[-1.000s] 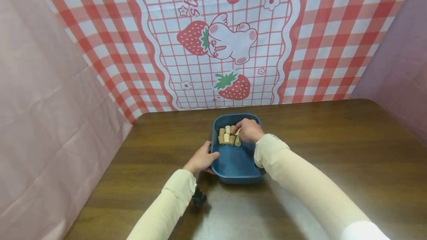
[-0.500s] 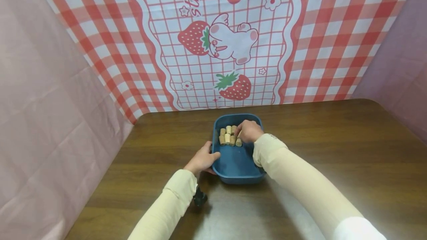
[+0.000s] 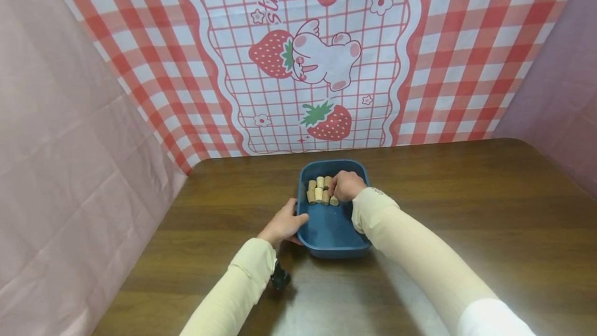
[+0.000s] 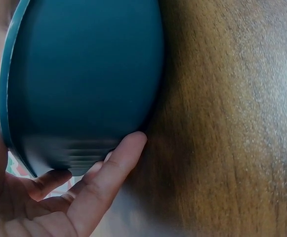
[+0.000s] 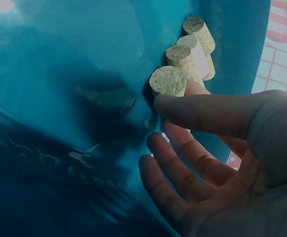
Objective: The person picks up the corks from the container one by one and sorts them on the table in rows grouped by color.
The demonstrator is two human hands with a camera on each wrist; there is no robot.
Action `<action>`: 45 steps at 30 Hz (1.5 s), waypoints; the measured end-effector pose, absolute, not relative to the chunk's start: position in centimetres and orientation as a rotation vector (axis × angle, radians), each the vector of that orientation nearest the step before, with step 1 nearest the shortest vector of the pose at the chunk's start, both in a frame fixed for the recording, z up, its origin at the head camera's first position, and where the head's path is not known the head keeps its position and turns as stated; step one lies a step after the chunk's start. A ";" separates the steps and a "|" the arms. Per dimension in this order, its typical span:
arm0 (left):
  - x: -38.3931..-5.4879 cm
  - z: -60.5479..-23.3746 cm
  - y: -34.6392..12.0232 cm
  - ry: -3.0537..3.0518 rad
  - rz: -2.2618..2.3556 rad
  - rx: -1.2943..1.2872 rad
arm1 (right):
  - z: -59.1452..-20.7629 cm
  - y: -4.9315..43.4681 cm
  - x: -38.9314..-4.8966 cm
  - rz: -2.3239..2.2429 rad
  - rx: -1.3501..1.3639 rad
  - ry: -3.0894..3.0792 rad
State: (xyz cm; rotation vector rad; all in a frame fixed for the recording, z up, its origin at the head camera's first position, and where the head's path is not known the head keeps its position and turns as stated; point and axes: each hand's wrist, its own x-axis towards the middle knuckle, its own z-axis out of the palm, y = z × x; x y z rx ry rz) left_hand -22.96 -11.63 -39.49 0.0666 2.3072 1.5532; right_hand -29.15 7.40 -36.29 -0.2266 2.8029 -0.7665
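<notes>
A dark blue plastic bin (image 3: 332,228) stands on the table, with several corks (image 3: 318,194) laid in two rows at its far left. My left hand (image 3: 283,222) grips the bin's left wall, thumb over the rim and fingers along the outside. In the left wrist view, the fingers (image 4: 108,180) lie against the bin's ribbed lower wall. My right hand (image 3: 349,185) reaches into the bin at the right end of the rows. There its thumb (image 5: 202,112) and index finger pinch the end cork (image 5: 168,81), while the other fingers stay loosely bent.
The brown wooden table (image 3: 448,211) extends around the bin on all sides. Behind it hangs a red-and-white strawberry-print cloth (image 3: 308,56). Pink cloth (image 3: 84,170) hangs at the left. A black device (image 3: 280,277) is at the left wrist.
My right hand has moved slightly toward the near side within the bin, and the end cork of the near row has shifted a little. My left hand keeps its hold on the bin.
</notes>
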 end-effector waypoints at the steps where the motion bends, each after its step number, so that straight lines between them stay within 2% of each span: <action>1: -23.0 -39.5 -11.6 2.308 1.552 0.068 | -36.3 7.4 -29.2 -0.763 -0.220 2.803; 16: -22.8 -39.4 -11.7 2.310 1.537 0.057 | -35.8 7.2 -29.1 -0.493 -0.283 2.799; 45: -23.0 -39.7 -11.6 2.306 1.566 0.050 | -35.0 6.9 -28.6 -0.530 -0.243 2.763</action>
